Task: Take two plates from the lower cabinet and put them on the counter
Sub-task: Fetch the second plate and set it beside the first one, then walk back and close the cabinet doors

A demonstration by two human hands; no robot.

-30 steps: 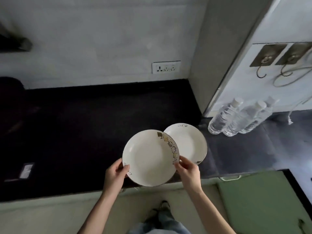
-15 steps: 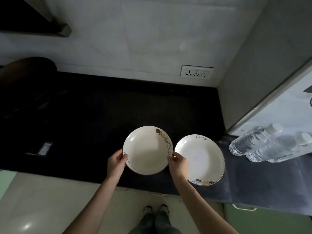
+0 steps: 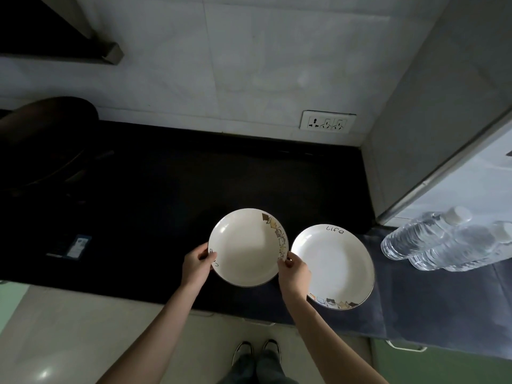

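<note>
Here, two empty plates [image 3: 332, 261], counter [image 3: 166, 217].

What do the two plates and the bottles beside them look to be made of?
Left plate and right plate: apparently glazed ceramic, judging by the glossy white surface, printed rim pattern and thin dark edge line. Bottles: clear plastic, ribbed and see-through, with white caps.

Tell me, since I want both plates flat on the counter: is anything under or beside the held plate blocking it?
Nothing visible does. The held plate, gripped by the left hand and right hand, is over bare dark counter; the second plate lies just right.
</note>
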